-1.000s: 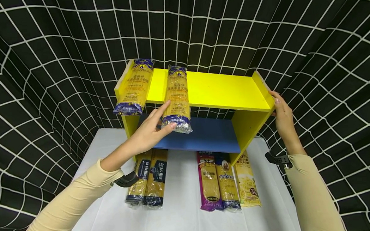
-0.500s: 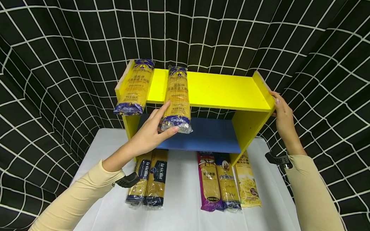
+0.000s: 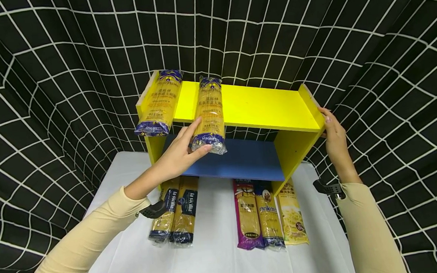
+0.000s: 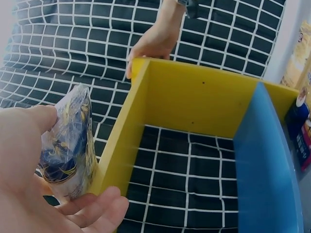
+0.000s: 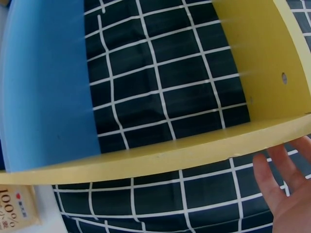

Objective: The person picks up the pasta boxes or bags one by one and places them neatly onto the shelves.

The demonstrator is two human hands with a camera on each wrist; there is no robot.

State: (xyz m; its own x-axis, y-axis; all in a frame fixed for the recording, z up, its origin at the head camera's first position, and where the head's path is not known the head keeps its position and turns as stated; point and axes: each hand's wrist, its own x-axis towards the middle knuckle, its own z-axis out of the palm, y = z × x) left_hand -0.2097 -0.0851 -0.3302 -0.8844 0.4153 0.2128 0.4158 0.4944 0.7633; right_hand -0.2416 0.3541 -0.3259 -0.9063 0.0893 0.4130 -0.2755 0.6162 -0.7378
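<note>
In the head view my left hand grips the front end of a clear-and-blue spaghetti packet, thumb across its crinkled end and fingers beneath. That packet lies over the yellow top board of a shelf unit, its front end jutting past the board's edge. The left wrist view shows the crinkled end of the packet between thumb and fingers. At the unit's right side panel, my right hand touches the upper outer edge; in the right wrist view its fingers reach the panel fairly straight.
A matching spaghetti packet lies at the top board's left end. Below the blue middle board, two la sicilia packets lie left, and purple, ankara and yellow packets right, on the white table.
My left hand and the spaghetti packet have shifted slightly back onto the top board, and the thumb has moved a little on the packet's end. The right hand has stayed put.
</note>
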